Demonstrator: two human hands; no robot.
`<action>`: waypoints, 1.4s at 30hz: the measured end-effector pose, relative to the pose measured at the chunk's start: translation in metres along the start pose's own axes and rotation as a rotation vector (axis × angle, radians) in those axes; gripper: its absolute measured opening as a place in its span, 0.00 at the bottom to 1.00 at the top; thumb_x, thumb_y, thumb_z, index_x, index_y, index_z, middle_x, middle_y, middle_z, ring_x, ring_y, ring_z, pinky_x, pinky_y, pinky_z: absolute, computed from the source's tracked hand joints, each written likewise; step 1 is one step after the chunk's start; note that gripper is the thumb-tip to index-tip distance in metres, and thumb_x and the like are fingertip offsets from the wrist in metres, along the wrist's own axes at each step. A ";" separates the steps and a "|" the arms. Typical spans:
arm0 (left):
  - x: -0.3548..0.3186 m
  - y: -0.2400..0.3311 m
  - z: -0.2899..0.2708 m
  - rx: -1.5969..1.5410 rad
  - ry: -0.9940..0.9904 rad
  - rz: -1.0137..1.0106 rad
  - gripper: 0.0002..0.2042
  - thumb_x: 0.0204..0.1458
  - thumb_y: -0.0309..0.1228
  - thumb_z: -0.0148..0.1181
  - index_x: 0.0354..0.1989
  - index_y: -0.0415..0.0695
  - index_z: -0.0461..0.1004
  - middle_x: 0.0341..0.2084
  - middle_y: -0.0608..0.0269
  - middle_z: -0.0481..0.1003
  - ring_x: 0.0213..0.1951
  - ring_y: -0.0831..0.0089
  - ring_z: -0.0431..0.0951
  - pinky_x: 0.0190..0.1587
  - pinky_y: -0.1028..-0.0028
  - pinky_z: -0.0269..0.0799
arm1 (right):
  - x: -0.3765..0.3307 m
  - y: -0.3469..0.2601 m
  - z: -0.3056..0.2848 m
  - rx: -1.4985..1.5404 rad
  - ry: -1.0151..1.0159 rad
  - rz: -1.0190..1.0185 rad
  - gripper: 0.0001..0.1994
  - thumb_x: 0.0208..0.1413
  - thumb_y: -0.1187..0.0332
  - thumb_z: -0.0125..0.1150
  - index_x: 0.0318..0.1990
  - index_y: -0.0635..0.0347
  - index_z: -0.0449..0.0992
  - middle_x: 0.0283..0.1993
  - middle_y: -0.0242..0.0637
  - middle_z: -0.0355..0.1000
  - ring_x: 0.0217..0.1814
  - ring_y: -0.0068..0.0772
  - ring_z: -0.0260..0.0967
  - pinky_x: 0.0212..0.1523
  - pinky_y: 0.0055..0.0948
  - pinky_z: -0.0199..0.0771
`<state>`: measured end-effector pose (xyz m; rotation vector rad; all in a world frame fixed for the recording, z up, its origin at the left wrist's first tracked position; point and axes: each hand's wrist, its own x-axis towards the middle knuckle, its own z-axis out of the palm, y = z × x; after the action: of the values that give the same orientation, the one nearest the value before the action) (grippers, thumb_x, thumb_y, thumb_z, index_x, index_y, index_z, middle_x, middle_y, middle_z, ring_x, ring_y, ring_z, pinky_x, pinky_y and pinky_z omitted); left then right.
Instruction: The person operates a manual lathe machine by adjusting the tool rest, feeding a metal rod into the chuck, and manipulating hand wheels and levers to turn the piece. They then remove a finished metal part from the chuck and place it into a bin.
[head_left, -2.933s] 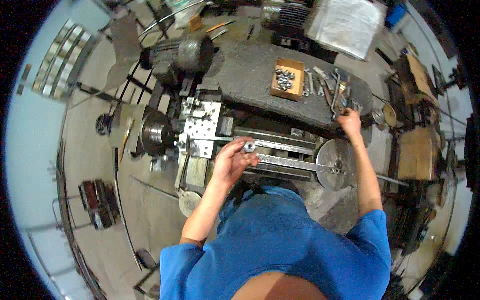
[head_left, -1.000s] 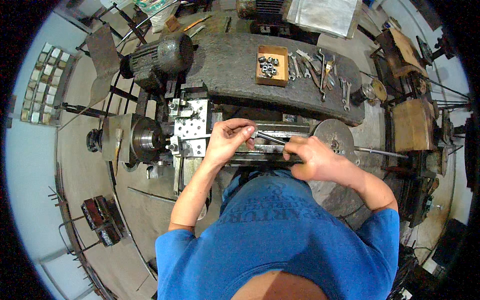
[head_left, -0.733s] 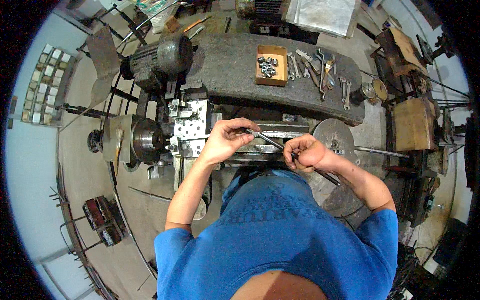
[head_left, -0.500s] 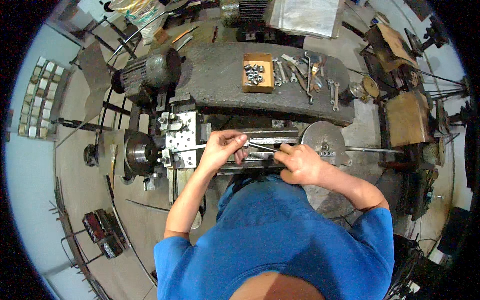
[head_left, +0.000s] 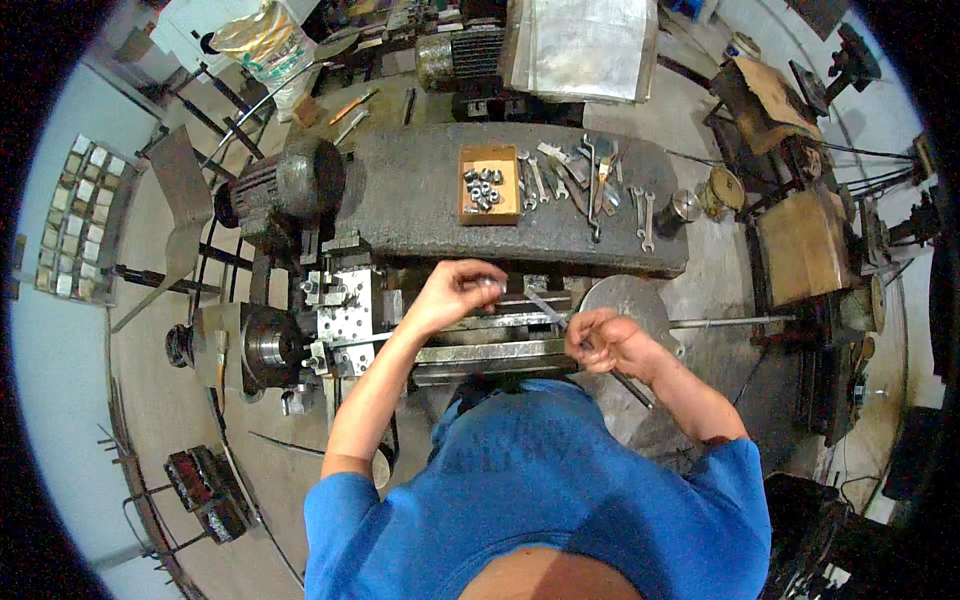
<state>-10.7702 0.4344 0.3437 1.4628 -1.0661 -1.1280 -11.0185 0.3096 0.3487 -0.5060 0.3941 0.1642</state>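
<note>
My left hand point(head_left: 458, 295) is raised over the machine bed, thumb and fingers pinched on a small shiny metal part point(head_left: 498, 286). It resembles the pieces in the box, but the fingers mostly cover it. To its right, my right hand point(head_left: 608, 342) grips a long slim file point(head_left: 545, 308). The file's flat grey end points up and left toward the small part, with a gap between them. Its dark rear end sticks out below the right hand. Under both hands run the metal rails point(head_left: 490, 352) of the machine.
A drilled steel plate with clamps point(head_left: 347, 318) and a chuck point(head_left: 270, 348) stand left. Beyond the rails, a grey bench point(head_left: 410, 190) bears an open box point(head_left: 490, 218) of small metal parts and several wrenches point(head_left: 648, 220). A motor point(head_left: 300, 180) sits at its left. A round disc point(head_left: 625, 300) lies right.
My right hand has turned and drawn slightly right, bringing the file away from the small part. My left hand keeps its pinch. The whole view has shifted, with the bench now lower.
</note>
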 end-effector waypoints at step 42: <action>-0.337 -0.095 0.146 -0.534 1.544 -0.473 0.12 0.47 0.31 0.58 0.38 0.36 0.72 0.20 0.63 0.73 0.19 0.77 0.72 0.22 0.76 0.68 | 0.125 0.120 0.095 -1.396 -0.482 -0.538 0.21 0.28 0.72 0.54 0.38 0.61 0.75 0.49 0.44 0.66 0.50 0.39 0.64 0.46 0.33 0.67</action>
<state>-10.9688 0.7508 0.2797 1.5584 0.6236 -0.2260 -10.9034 0.4678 0.3210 -1.8729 -0.4203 0.0082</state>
